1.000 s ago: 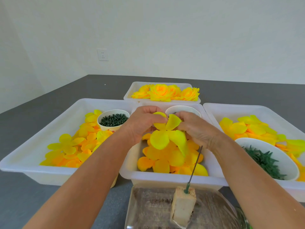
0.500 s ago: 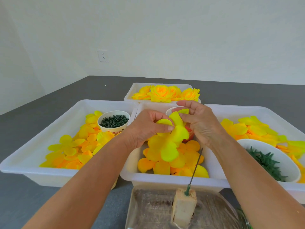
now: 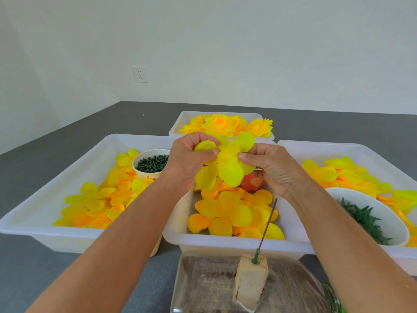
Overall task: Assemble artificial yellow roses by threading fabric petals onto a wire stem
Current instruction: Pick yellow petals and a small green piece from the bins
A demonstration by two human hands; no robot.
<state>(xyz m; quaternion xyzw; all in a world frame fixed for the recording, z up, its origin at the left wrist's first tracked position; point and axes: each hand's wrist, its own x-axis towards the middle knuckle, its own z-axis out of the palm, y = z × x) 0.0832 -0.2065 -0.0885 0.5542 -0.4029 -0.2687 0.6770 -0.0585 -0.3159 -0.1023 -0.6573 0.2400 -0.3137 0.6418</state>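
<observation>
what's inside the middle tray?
The middle tray holds loose yellow and orange petals and a red cup at the back. Both hands and the petal piece they hold cover the cup's top and the tray's far end.

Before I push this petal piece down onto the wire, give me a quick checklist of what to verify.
1. Petal piece held by both hands, left hand and right hand: ok.
2. Wire stem standing in its block and bare of petals: ok.
3. Petal piece over the wire tip: not ok, it is held above the middle tray, farther back.
4. Centre hole found and facing the wire: cannot tell.
5. Only one layer picked up: cannot tell.
</observation>
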